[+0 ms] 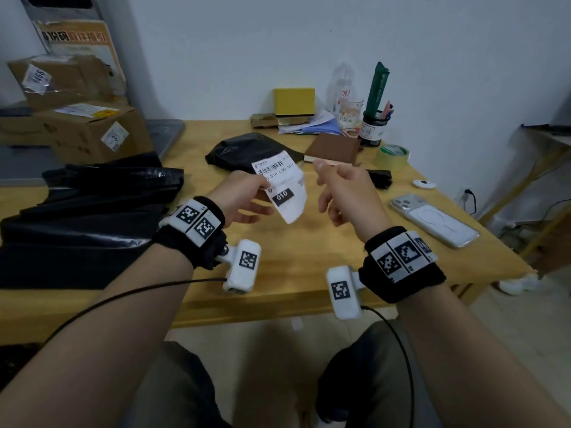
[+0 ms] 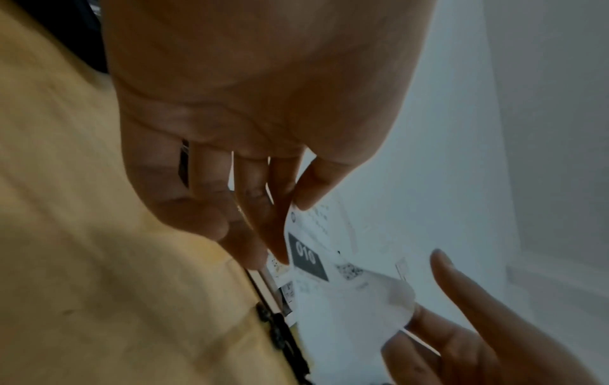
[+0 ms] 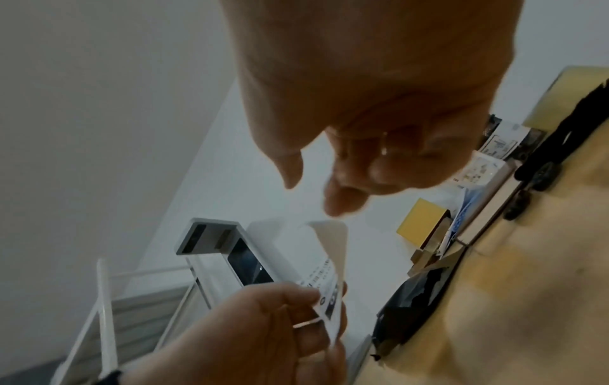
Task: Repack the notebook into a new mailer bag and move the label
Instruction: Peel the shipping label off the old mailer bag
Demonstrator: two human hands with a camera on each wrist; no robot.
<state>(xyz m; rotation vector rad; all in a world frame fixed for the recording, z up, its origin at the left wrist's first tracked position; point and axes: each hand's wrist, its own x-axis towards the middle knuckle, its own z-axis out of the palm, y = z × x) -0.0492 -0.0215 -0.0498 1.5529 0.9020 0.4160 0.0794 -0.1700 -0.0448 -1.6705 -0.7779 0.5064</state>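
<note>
Fingers first: the left hand (image 1: 244, 196) has the shipping label (image 1: 282, 188) pinched between thumb and fingertips along its left edge, so the printed face with the barcode and the black "010" block stays up and readable. The rest of the sheet just hangs free in the air above the table (image 1: 293, 257), curling a bit at the lower corner. The right hand (image 1: 340, 193) is empty, fingers loosely curled with the thumb sticking up, sitting just beside the label's free edge without touching it as far as I can tell. My guess is it's lining up to take that side so the label can go down flat with two hands.

The brown notebook (image 1: 332, 148) lies closed further back on the table, not in any bag yet. Next to it on the left is a crumpled black bag (image 1: 244, 151), probably the old mailer. A big pile of black plastic bags (image 1: 92, 211) sits on the left side of the table, likely where the new one comes from.

Room-wise, the bare wood right under the hands looks like the best spot to work. A phone (image 1: 432, 220) lies near the right edge and a tape roll (image 1: 392, 156) sits behind it, so I'd watch the right elbow
</note>
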